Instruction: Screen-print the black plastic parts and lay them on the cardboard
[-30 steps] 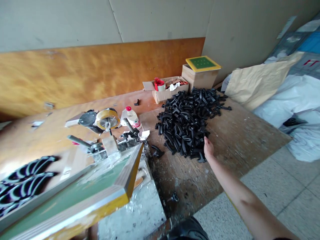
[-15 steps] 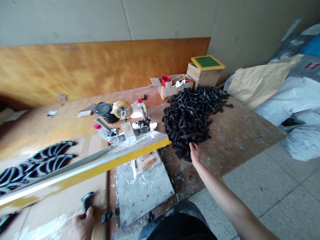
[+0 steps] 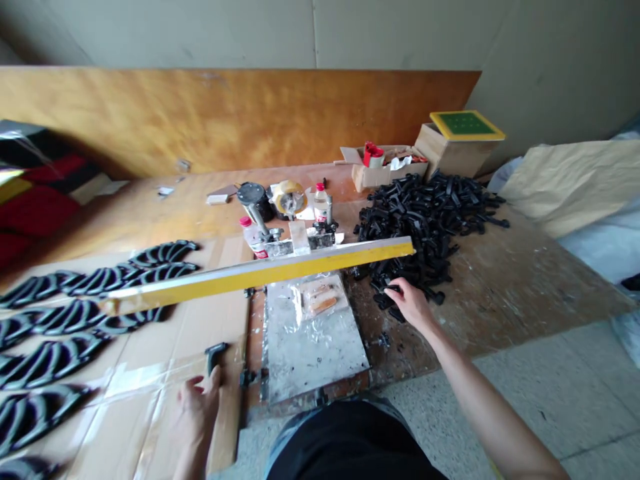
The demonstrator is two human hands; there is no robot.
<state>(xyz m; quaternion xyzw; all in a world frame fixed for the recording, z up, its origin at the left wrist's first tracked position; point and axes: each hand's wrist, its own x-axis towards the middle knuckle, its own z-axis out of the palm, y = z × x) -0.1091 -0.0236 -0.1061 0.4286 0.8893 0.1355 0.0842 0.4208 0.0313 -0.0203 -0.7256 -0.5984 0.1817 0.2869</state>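
Note:
On the left cardboard, my left hand [image 3: 199,410] has its thumb and fingers at the lower end of a black L-shaped plastic handle [image 3: 216,352] and appears to grip it. My right hand [image 3: 413,303] pinches a small black plastic handle [image 3: 394,289] at the near edge of a big heap of black handles [image 3: 420,213]; the fingers partly hide it. Between my hands lies a stained pale plate [image 3: 315,360] with a clear plastic-covered patch on it. A long yellow-sided bar [image 3: 270,277] crosses above the plate.
Rows of black curved handles [image 3: 50,360] lie on the cardboard [image 3: 195,320]. Behind the bar stand bottles with red caps [image 3: 320,200], a black tub [image 3: 254,200] and a tape roll [image 3: 291,198]. An open carton [image 3: 370,177] and a box with a green-yellow panel [image 3: 453,150] stand behind the heap.
The view has swung left, showing more rows of handles. My right hand stays at the heap's near edge, now with a black handle in its fingertips. My left hand stays at its handle.

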